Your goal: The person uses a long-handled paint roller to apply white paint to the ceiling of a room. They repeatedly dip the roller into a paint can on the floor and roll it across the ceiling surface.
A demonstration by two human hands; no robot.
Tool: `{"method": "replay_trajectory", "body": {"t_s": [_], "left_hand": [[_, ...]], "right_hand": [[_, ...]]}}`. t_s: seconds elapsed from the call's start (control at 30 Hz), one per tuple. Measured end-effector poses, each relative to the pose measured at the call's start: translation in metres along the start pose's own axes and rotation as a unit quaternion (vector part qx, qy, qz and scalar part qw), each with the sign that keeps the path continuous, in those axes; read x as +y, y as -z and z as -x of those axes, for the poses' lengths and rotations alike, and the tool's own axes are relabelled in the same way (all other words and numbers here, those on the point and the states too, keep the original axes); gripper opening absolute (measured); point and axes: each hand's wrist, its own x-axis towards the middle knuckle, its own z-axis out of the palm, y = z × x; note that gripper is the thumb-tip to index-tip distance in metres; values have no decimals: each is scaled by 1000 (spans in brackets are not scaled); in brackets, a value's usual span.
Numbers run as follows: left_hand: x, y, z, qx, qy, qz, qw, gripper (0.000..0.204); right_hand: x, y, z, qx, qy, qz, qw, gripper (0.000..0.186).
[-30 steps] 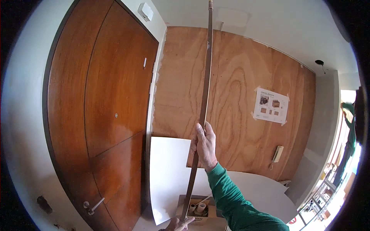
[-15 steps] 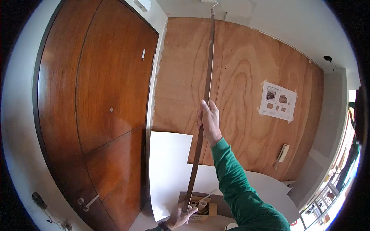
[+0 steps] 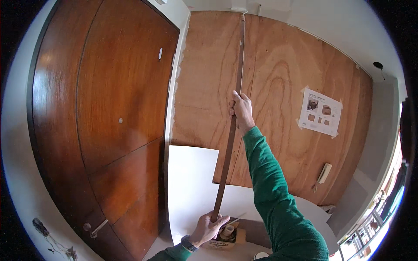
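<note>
A long brown pole runs up in front of me, with a small white paint roller on a wire frame at its top end. The roller is at the ceiling, close above the top edge of the plywood wall. Partway up the pole, my right hand is closed around it, the arm stretched out in a green sleeve. Lower down, my left hand, with a dark watch on the wrist, grips the pole's bottom end.
A brown wooden door stands to the left. Ahead, the plywood wall carries a taped paper sheet and a handset. Below are a white sheet and a cardboard box with rolls. Wires hang from a ceiling hole.
Both hands have moved upward in view, the left one coming further into sight. The roller sits slightly lower in the picture, and the view has shifted a little.
</note>
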Motion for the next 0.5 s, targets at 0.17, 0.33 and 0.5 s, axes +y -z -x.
{"method": "replay_trajectory", "body": {"t_s": [0.17, 0.33, 0.5], "left_hand": [[20, -1, -2, -2, -7, -10, 1000, 35], [28, -1, 3, 6, -15, -18, 1000, 37], [54, -2, 22, 17, -46, -45, 998, 39]], "right_hand": [[5, 3, -17, -4, 3, 0, 1000, 24], [-4, -3, -24, -7, 0, 1, 1000, 24], [-19, -8, -18, -7, -4, 1, 1000, 23]]}}
